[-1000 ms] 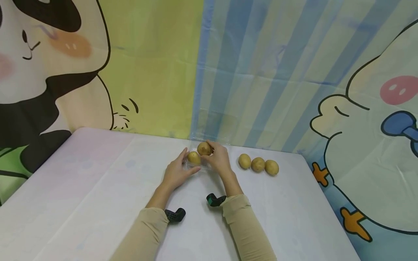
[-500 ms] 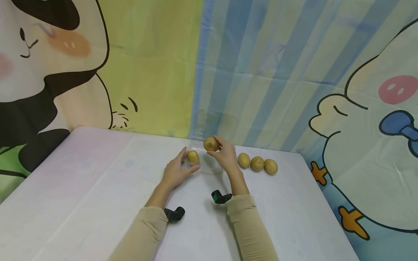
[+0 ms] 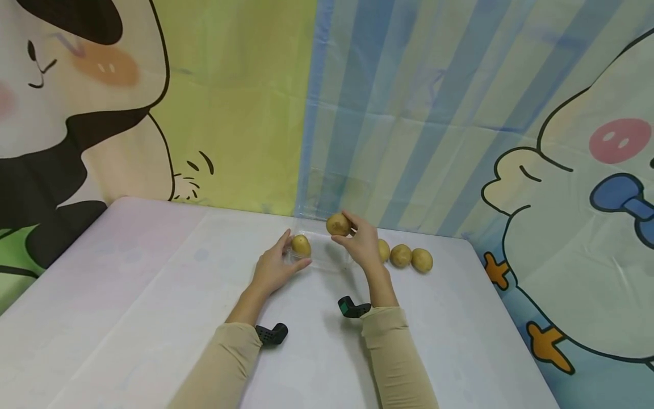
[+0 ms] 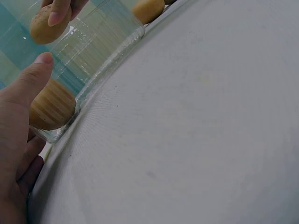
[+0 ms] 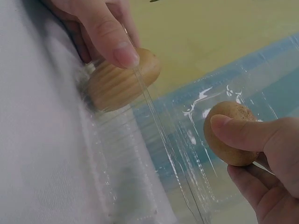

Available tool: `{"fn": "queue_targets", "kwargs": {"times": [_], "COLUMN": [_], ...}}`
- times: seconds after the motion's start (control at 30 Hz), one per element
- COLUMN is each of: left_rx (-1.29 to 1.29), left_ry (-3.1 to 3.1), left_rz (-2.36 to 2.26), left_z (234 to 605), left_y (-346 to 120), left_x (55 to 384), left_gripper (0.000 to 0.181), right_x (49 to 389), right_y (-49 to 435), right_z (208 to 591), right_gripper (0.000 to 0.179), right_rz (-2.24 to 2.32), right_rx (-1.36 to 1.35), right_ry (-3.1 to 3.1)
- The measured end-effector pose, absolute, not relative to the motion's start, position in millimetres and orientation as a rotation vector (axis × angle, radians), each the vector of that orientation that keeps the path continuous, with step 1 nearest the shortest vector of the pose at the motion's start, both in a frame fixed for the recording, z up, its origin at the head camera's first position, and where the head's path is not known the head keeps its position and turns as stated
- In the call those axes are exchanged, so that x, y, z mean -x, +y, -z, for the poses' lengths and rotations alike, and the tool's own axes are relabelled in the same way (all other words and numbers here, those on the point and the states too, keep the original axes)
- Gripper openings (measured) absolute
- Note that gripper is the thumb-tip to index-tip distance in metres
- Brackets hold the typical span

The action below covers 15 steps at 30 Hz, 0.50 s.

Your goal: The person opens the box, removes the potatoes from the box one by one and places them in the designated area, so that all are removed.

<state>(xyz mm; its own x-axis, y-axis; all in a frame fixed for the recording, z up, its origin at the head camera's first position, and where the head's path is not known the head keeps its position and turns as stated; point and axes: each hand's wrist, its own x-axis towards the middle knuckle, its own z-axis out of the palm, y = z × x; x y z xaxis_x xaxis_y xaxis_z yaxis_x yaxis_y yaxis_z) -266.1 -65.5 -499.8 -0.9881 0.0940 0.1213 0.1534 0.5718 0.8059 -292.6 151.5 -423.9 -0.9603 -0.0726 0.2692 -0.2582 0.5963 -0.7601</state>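
Observation:
A clear plastic container (image 3: 327, 257) with ribbed walls stands near the table's back edge. At its left end my left hand (image 3: 273, 270) grips it, thumb at the near rim and fingers round the far side. One potato (image 3: 301, 245) lies inside at that end, and its skin shows through the ribbed wall in the left wrist view. My right hand (image 3: 361, 243) pinches another potato (image 3: 337, 224) between thumb and fingers, above the container's right part. The right wrist view shows that held potato (image 5: 226, 151) in front of the clear plastic.
Three potatoes lie in a row right of the container: one partly behind my right hand, a middle potato (image 3: 401, 256) and an outer potato (image 3: 422, 260). The container's clear lid (image 3: 339, 193) stands raised against the printed curtain (image 3: 245, 113) behind the white table (image 3: 153, 295).
My right hand has moved right with its potato, away from the potato at the left end. The left hand keeps its place at the container.

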Motion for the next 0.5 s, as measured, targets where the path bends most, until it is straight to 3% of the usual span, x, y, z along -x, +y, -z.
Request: {"fn": "queue_targets", "kwargs": {"times": [0.5], "left_rx": [0.217], "left_ry": [-2.736], "left_rz": [1.422], "left_z": [502], "left_y": [-66], "left_x": [268], "left_gripper": [0.101], "right_x": [284], "right_y": [171], "right_z": [419], "right_gripper": [0.072], "right_rz": [-1.288], "right_rx": [-0.204], "right_ry": [-2.655]}}
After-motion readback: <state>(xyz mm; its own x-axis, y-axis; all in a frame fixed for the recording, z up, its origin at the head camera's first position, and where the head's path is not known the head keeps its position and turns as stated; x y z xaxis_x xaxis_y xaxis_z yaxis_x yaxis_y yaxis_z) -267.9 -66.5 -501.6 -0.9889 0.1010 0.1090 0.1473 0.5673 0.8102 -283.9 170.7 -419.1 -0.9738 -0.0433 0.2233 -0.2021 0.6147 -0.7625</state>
